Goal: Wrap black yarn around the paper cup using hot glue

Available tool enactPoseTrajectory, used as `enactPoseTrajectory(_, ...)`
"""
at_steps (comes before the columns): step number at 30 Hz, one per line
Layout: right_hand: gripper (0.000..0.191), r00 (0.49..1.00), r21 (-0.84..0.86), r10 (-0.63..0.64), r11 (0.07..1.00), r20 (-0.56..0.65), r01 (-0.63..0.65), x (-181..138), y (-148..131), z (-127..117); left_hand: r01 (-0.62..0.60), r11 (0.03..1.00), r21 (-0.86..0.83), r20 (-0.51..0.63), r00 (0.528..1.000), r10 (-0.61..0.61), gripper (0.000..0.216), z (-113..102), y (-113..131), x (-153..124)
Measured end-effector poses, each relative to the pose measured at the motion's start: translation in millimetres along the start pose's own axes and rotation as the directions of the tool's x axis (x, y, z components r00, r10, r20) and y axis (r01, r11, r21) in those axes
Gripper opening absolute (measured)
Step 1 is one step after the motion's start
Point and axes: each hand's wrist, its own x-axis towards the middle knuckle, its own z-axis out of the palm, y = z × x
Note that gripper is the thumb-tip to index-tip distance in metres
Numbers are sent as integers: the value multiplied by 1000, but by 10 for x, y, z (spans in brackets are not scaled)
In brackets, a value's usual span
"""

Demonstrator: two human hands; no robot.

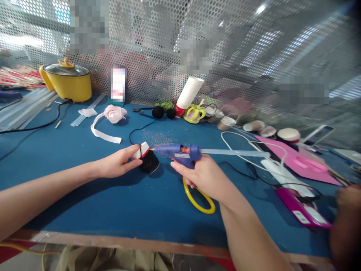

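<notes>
My left hand (pixel 120 162) grips a small paper cup (pixel 144 148) lying tilted on its side, its white and red part showing. Black yarn (pixel 149 163) covers much of the cup, and a strand runs back to black yarn balls (pixel 158 111). In my right hand (pixel 207 175) is a blue hot glue gun (pixel 172 151), its nozzle at the cup's edge. A long clear glue stick (pixel 234 152) sticks out of the gun's back. A yellow scissors handle (pixel 207 209) lies below my right hand; the rest is hidden.
Behind stand a yellow electric pot (pixel 75 87), a phone (pixel 117 84) and leaning stacked paper cups (pixel 188 96). A pale fabric roll (pixel 114 113) lies left. Right are pink sheets (pixel 296 162), a power strip (pixel 287 178), cables and another person's hand (pixel 348 199).
</notes>
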Motion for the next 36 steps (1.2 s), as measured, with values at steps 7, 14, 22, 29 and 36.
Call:
enactPoseTrajectory(7, 21, 1000, 27, 12, 1000, 21, -13, -2, -4, -8, -7, 1000, -3, 3, 1000, 7, 18, 1, 9, -12)
enactPoseTrajectory(14, 22, 1000, 27, 15, 1000, 14, -15, 20, 16, -4, 13, 1000, 0, 0, 1000, -13, 17, -5, 13, -13)
enactPoseTrajectory(22, 23, 1000, 43, -3, 999, 28, 2, 18, 26, -20, 18, 1000, 3, 9, 1000, -18, 18, -3, 20, -4)
enactPoseTrajectory(29, 23, 998, 78, 18, 997, 68, -23, 8, 25, -20, 19, 1000, 4, 11, 1000, -19, 19, -4, 17, -9)
enactPoseTrajectory(36, 19, 998, 55, 53, 997, 25, -54, -43, -54, 3, 16, 1000, 10, -10, 1000, -16, 16, 0, 33, -4)
